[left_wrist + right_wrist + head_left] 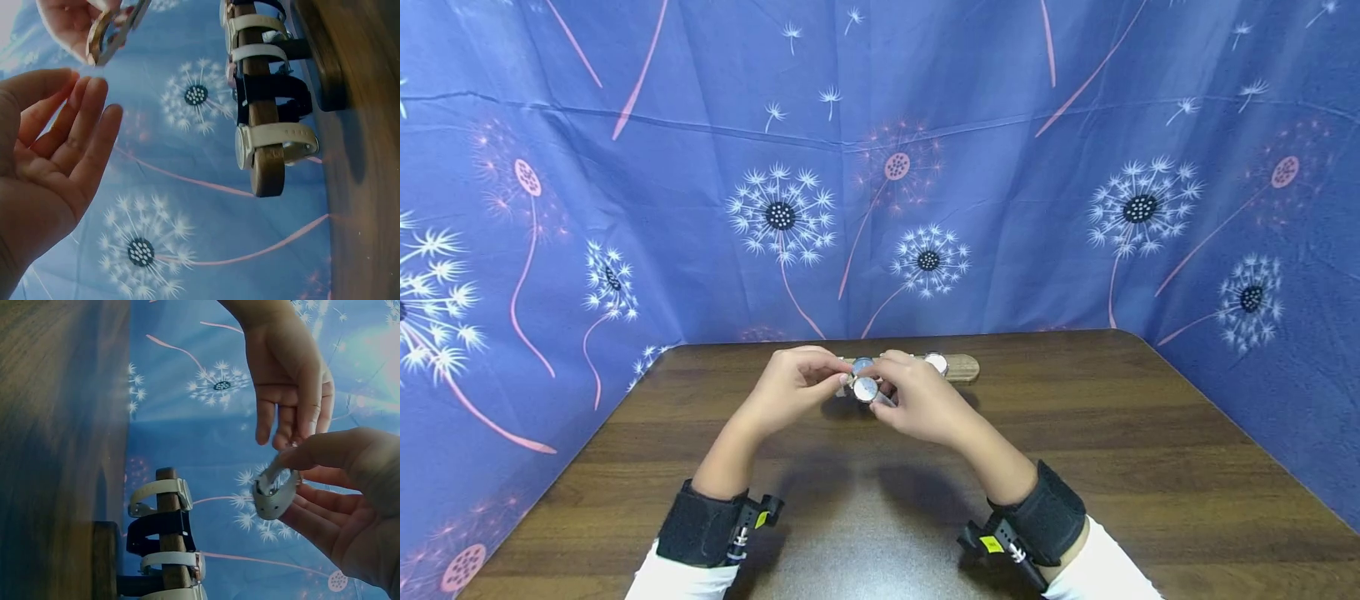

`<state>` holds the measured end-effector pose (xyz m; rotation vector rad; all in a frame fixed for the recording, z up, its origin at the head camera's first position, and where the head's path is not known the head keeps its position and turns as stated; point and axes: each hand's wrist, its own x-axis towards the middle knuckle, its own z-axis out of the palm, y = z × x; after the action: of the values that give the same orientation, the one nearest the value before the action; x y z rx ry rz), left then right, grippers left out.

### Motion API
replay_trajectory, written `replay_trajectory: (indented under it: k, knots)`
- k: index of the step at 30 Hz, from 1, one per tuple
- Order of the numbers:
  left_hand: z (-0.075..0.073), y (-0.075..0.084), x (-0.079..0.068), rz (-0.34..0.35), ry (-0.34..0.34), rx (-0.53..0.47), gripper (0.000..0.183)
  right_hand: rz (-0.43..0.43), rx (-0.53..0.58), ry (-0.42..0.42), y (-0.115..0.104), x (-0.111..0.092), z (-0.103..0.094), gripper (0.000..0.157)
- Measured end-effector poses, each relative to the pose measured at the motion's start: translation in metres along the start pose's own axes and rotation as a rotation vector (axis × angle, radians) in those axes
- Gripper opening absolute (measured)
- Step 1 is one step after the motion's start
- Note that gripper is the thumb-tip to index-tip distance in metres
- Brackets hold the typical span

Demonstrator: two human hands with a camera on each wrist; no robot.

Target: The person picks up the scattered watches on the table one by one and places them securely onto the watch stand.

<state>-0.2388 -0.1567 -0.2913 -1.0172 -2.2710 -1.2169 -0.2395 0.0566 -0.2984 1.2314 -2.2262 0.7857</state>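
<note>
My right hand holds a wristwatch with a round pale dial and a whitish strap, gripped between thumb and fingers. In the right wrist view the strap of this watch is bent into a loop. My left hand is close beside the watch's left edge, thumb and fingertips near each other. From the left wrist, a small gap shows between the left fingers and the watch's rim. Behind both hands stands a wooden watch stand, its bar partly hidden by them.
Several watches hang on the stand's bar, among them a cream-strapped one at the end and a black-strapped one beside it. The brown wooden table extends around. A blue dandelion-print cloth hangs behind it.
</note>
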Motion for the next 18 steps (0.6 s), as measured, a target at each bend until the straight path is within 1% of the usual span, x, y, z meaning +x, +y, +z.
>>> replay_trajectory:
  k: [3,5,9,11,14,17,18]
  knots:
    - [0.005,0.005,0.0,0.063,0.047,0.045,0.026,0.044,0.033,0.097,-0.002,0.001,-0.001,0.034]
    - [0.01,0.009,0.001,0.105,0.066,0.082,0.042,0.08,0.076,0.169,-0.003,0.0,-0.002,0.035]
    - [0.022,0.015,0.003,0.192,0.09,0.219,0.077,0.134,0.181,0.32,-0.007,0.001,-0.004,0.035]
    - [0.028,0.018,0.004,0.237,0.114,0.297,0.09,0.151,0.221,0.381,-0.012,0.002,-0.006,0.036]
    - [0.036,0.021,0.005,0.286,0.18,0.402,0.098,0.154,0.241,0.444,-0.029,0.004,-0.014,0.034]
    - [0.041,0.022,0.004,0.311,0.237,0.449,0.096,0.145,0.228,0.466,-0.045,0.006,-0.02,0.031]
    - [0.041,0.022,0.004,0.317,0.248,0.457,0.095,0.138,0.226,0.473,-0.047,0.006,-0.02,0.031]
